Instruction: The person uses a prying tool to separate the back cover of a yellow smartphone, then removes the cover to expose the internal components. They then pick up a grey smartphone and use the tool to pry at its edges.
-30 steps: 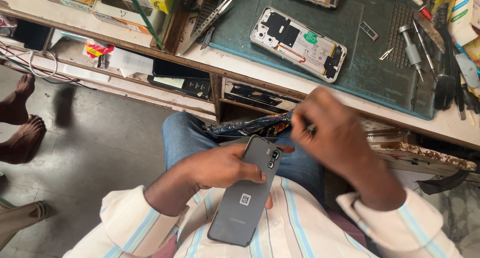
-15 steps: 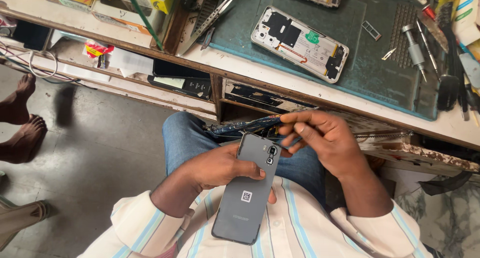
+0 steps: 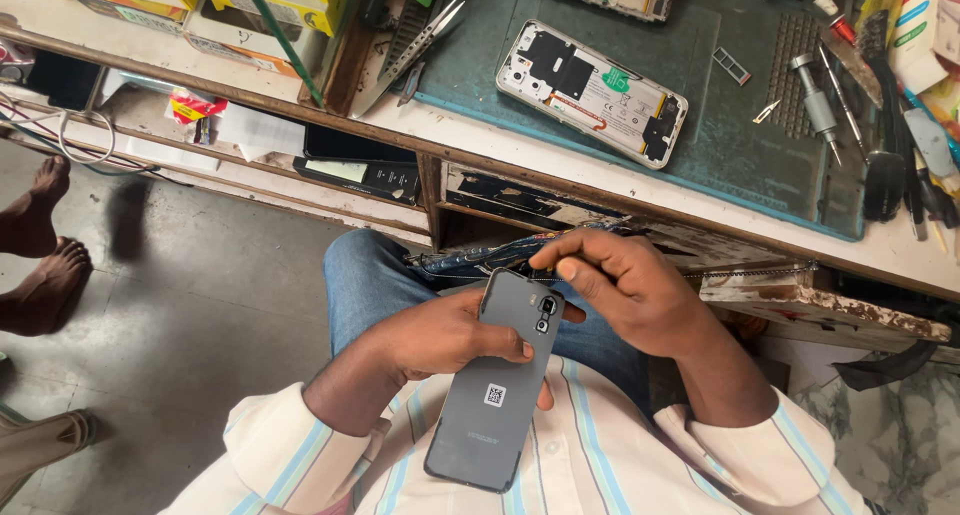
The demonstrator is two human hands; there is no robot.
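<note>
The bare grey floor (image 3: 200, 315) from nine to seven o'clock of the left hand (image 3: 450, 340) lies open, with only bare feet (image 3: 40, 265) far out at nine. At twelve, the wooden bench edge (image 3: 600, 180) and an open drawer (image 3: 820, 300) at two hem in the right hand (image 3: 630, 290) closely. Above, the green mat (image 3: 740, 125) has free room around the opened phone chassis (image 3: 592, 92), while screwdrivers (image 3: 815, 100) and what seem to be pliers (image 3: 885, 165) crowd its right side.

Right hand (image 3: 640, 290) has lowered from above the phone (image 3: 500, 375) to its top edge, fingers curled at the camera corner.
</note>
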